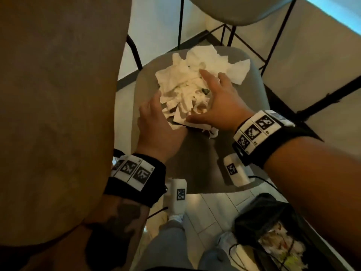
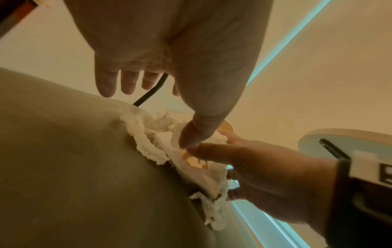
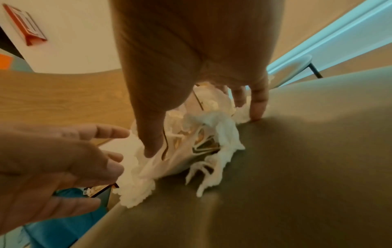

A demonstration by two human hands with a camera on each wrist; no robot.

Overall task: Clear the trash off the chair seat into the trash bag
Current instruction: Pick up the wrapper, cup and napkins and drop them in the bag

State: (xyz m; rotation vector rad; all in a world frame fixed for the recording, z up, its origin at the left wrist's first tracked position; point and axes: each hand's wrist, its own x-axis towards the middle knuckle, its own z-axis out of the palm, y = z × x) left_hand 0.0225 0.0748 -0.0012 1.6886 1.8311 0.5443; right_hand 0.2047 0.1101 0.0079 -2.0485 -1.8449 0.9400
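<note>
— Where's the trash sitting, from where you stand?

— A heap of crumpled white paper napkins (image 1: 197,83) lies on the grey chair seat (image 1: 199,153), toward its far half. Some darker scraps are tucked in among the napkins; I can't make out what they are.

— And the hands?

— One on each side of the heap. The left hand (image 1: 158,124) is at its near left edge, fingers stretched out and loosely spread, not curled round anything. From the wrist view its thumb (image 2: 197,132) comes down onto the paper, while the other fingertips (image 2: 107,83) hang free above the seat.

— The right one?

— The right hand (image 1: 218,102) is splayed wide over the heap's right side, fingers straight, thumb reaching along the near edge toward the left hand. In its own wrist view a fingertip (image 3: 257,107) presses on the seat just beside the paper, and the thumb (image 3: 152,139) rests on the napkins. Neither hand has closed on the pile; both are relaxed and flat against it.

— Where's the bag?

— A black trash bag (image 1: 269,216) stands on the tiled floor to the near right of the chair, mouth open, with pale crumpled paper inside. It's well apart from the heap.

— Anything else nearby?

— A second grey chair (image 1: 240,10) stands beyond the first, and a brown tabletop (image 1: 58,94) fills the left of the view
</note>
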